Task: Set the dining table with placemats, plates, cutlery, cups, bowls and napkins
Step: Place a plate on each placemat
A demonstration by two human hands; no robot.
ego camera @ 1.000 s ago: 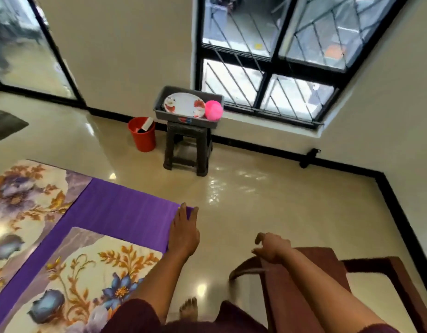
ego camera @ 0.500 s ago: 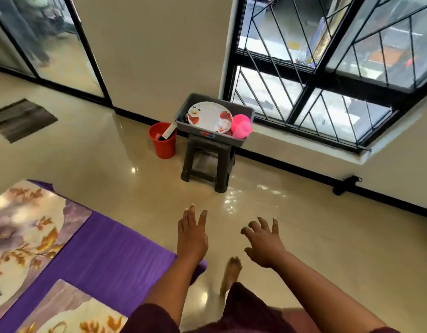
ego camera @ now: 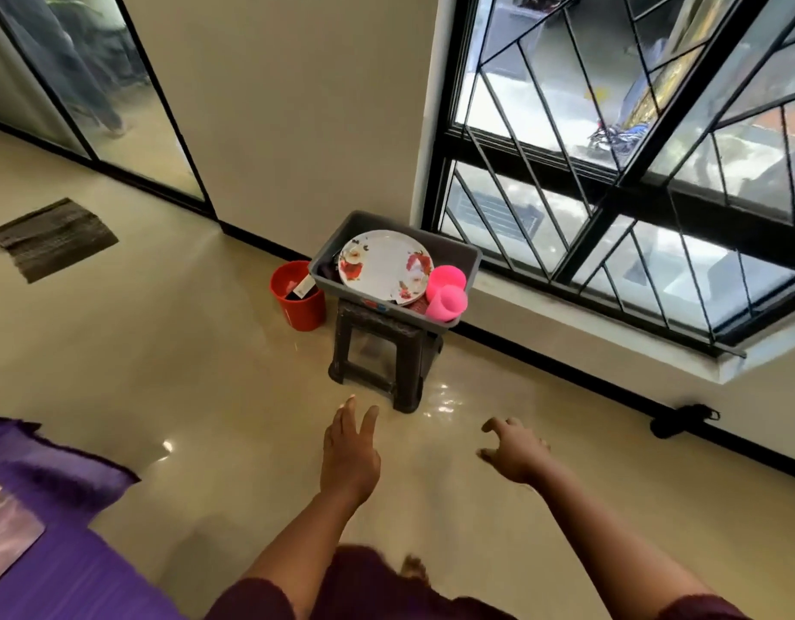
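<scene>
Both arms reach forward over the floor, left hand [ego camera: 350, 454] flat with fingers straight, right hand [ego camera: 514, 449] loosely curled, both holding nothing.

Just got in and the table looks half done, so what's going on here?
A person is heading for a grey tub on a dark stool by the window. It holds a floral plate and pink cups. Both hands are empty: the left hand open with fingers straight, the right hand loosely curled. The purple cloth with a floral placemat lies at lower left.
</scene>
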